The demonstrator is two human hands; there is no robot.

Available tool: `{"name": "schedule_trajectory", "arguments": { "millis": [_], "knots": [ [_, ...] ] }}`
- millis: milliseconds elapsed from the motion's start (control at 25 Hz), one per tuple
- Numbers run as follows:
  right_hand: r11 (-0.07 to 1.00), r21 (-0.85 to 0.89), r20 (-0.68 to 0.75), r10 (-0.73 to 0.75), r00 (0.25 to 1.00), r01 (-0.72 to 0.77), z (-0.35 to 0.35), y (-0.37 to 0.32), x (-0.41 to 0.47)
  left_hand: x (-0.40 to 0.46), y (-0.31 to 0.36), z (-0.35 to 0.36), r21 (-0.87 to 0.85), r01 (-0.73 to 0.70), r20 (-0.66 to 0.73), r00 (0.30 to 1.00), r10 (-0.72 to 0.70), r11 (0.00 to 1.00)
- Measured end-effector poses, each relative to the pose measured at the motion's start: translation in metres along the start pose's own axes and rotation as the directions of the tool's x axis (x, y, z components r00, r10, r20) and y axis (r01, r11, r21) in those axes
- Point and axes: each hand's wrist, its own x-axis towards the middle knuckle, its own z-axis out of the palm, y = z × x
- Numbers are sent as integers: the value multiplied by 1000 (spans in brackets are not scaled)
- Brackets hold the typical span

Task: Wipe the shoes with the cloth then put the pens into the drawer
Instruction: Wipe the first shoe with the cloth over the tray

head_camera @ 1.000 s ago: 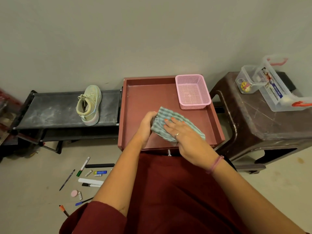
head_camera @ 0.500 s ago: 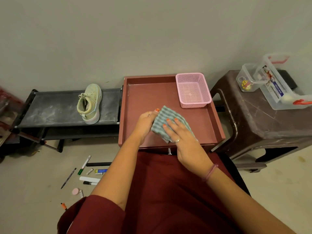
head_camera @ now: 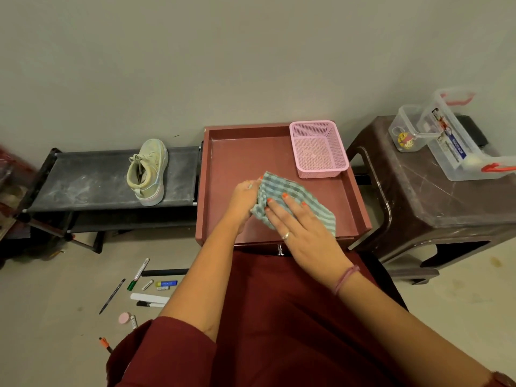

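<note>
Your left hand (head_camera: pixel 242 198) grips the left edge of the green striped cloth (head_camera: pixel 290 201), fingers curled round the bunched fabric, while your right hand (head_camera: pixel 300 223) lies flat on top of it with straight fingers pressing it down. The cloth rests on the floor of the red-brown tray-topped desk (head_camera: pixel 240 160), towards its front, inside the raised rim. A pink mesh basket (head_camera: pixel 318 148) stands in the far right corner of that same surface. A metal handle (head_camera: pixel 280 250) shows just below the front edge; whether it belongs to the drawer cannot be told. Left of the desk, a dusty black rack (head_camera: pixel 92 180) carries one pale shoe (head_camera: pixel 148 171), lying on its side, well apart from the cloth. On the floor in front of the rack, the pens (head_camera: pixel 138 273) lie scattered among small items, including a pink round piece (head_camera: pixel 124 317). To the right stands a brown plastic stool (head_camera: pixel 435 196) bearing clear plastic boxes (head_camera: pixel 452 143). A plain grey wall (head_camera: pixel 223 57) backs everything, and the floor (head_camera: pixel 55 303) is a pale beige.
</note>
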Motion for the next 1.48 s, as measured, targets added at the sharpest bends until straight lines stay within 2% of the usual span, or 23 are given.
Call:
{"name": "schedule_trajectory", "arguments": {
  "millis": [40,80,160,200,240,320,440,480,560,640,680,760,920,1000,1080,1160,1200,1360,1480],
  "knots": [
    [1000,-4,-3,-3,1000,3,1,8,0,1,-1,1,15,-11,14,1000,11,1000],
    [993,100,15,54,998,-55,1,19,1,2,-3,2,32,-33,20,999,32,999],
    [864,385,164,281,946,-324,2,42,7,2,-9,4,72,-65,0,998,65,995],
    [789,466,241,322,916,-400,2,50,8,2,-12,4,90,-80,-20,996,82,993],
    [746,514,278,323,905,-424,2,50,8,1,-15,4,101,-94,-38,994,98,990],
    [735,574,256,259,931,-362,3,31,8,1,-18,-1,60,-103,-70,992,107,993],
    [877,458,112,103,988,-143,2,5,10,2,-22,-11,-107,-75,-57,996,69,991],
    [876,455,130,110,985,-157,3,6,12,2,-25,-14,-119,-71,-54,996,65,990],
    [766,550,255,226,940,-334,11,29,18,2,-33,-16,-82,-85,-56,995,81,993],
    [659,583,396,280,874,-475,22,54,18,2,-41,-17,-69,-84,-60,995,80,994],
    [620,590,434,297,850,-518,22,58,20,2,-42,-18,-74,-94,-53,995,90,993],
    [598,608,433,302,849,-523,19,48,27,5,-46,-23,-73,-103,-36,994,101,992],
    [693,642,362,104,927,-328,18,20,28,12,-60,-22,-102,-82,4,997,83,991],
    [692,597,410,171,896,-405,34,42,23,13,-68,-17,-138,-76,19,997,79,987],
    [655,520,491,296,819,-549,46,68,25,13,-72,-14,-201,-71,-2,997,72,977],
    [614,520,507,338,793,-594,44,71,37,19,-76,-12,-234,-77,-36,997,70,969],
    [619,534,503,314,805,-576,41,62,43,22,-79,-12,-232,-86,-50,996,77,969],
    [754,522,437,164,884,-398,42,19,38,27,-94,-11,-213,-126,-43,992,119,969],
    [791,430,471,214,856,-434,61,54,47,24,-108,-4,-124,-159,20,986,163,979]
  ]
}}
